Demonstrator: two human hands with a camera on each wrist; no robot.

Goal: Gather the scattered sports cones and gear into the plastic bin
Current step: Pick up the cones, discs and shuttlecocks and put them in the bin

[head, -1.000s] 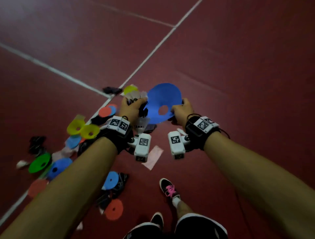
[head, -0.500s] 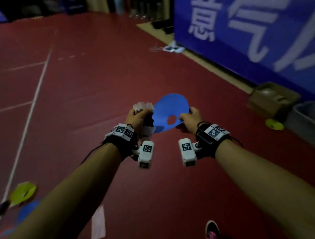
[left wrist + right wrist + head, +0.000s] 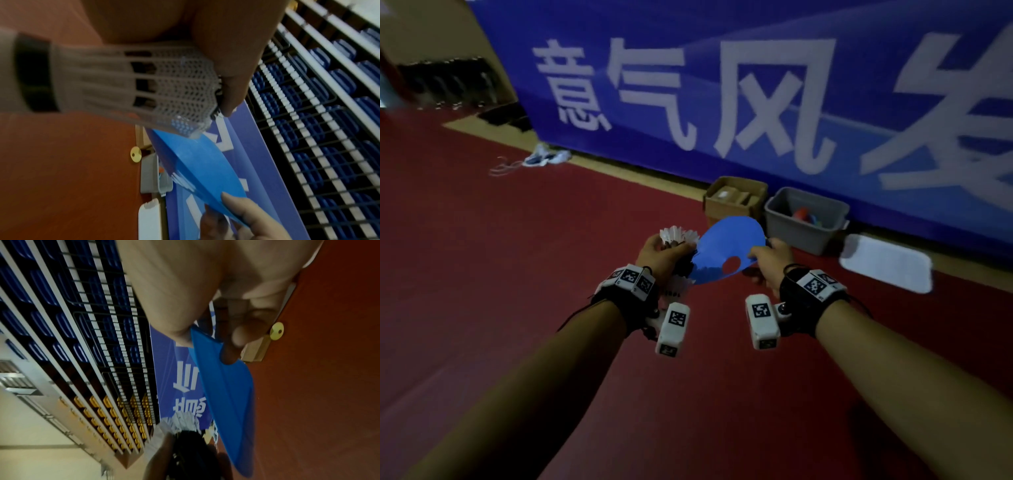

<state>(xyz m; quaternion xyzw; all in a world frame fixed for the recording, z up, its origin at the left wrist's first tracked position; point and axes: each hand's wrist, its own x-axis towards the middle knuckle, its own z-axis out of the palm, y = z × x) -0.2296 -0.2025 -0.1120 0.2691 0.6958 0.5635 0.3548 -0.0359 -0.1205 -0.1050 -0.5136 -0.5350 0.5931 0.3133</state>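
Dark red sports flooring (image 3: 482, 291) is spread under both forearms and runs ahead to a blue banner (image 3: 756, 85) printed with large white characters.

Nearest, the left hand (image 3: 659, 255) is seen curled around a bunch of shuttlecocks (image 3: 674, 236); their white skirts are fanned above the fingers, and in the left wrist view a meshed plastic skirt (image 3: 164, 91) is pressed under the thumb. Something dark is also held in that grip, but what it is cannot be told.

Just beside it, the right hand (image 3: 770, 262) is closed in a pinch on the edge of a flat blue disc cone (image 3: 726, 250), with the thumb on top and the fingers (image 3: 236, 337) underneath, as the right wrist view shows. The cone is held tilted in the air between the two hands, its centre hole turned toward the camera and its far rim close to the shuttlecocks.

Farther ahead, against the foot of the banner, a grey plastic bin (image 3: 804, 222) is set on the floor with several coloured items already inside. A brown cardboard box (image 3: 732, 202) is placed just left of it, and a white lid (image 3: 887, 263) lies flat to its right. A yellow cone (image 3: 277, 330) is seen on the floor near the box. Beyond the banner, rows of blue seats (image 3: 329, 97) are visible.
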